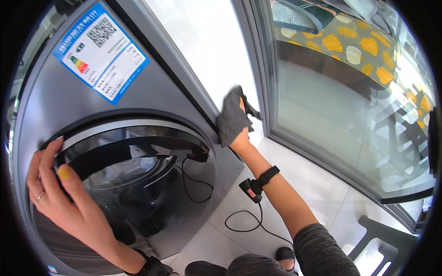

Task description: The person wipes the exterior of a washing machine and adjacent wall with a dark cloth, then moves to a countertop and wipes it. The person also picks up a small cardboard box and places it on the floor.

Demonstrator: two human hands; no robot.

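My left hand [65, 203], with a ring on one finger, rests on the left rim of the round door [148, 193] of a grey front-loading washing machine [138, 89]. Its thumb and fingers are apart. The door's dark glass is closed and mirrors the surroundings. In my right hand [241, 139] is a dark grey cloth [233, 117], which covers most of the fingers. Hand and cloth are at the machine's right edge, beside a bright white surface. Whether the cloth presses on the side panel cannot be seen.
An energy label [103, 51] is stuck on the machine's front. To the right stands a framed glass door [321, 103], with a pumpkin-patterned cloth [348, 45] behind it. A grey plastic stool [383, 241] stands lower right on the tiled floor [221, 238]. A cable [241, 230] hangs from my right wrist device [251, 189].
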